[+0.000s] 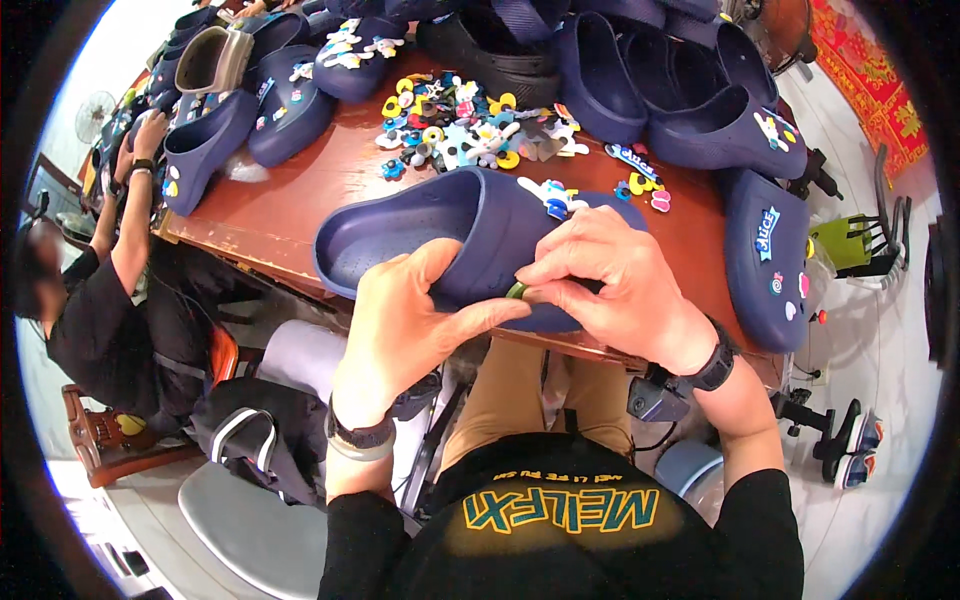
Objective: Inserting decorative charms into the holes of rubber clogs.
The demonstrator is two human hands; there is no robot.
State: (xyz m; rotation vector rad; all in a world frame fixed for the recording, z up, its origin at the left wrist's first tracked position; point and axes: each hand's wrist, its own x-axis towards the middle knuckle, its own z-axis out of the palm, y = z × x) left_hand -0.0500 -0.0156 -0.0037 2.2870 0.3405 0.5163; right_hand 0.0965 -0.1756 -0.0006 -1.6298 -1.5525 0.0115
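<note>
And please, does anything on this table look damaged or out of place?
Mainly one taupe clog at the upper left, which stands out among the dark blue clogs. The table's near-left edge also shows pale spots, perhaps chipped finish. The clog being handled shows no damage where visible.

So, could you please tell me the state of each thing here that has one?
Held clog: dark blue, opening upward, white-and-blue charm on top
Left hand: gripping the held clog
Right hand: pinching a small green piece
Loose charms: heaped
Rightmost clog: decorated
Red tabletop: crowded
</note>
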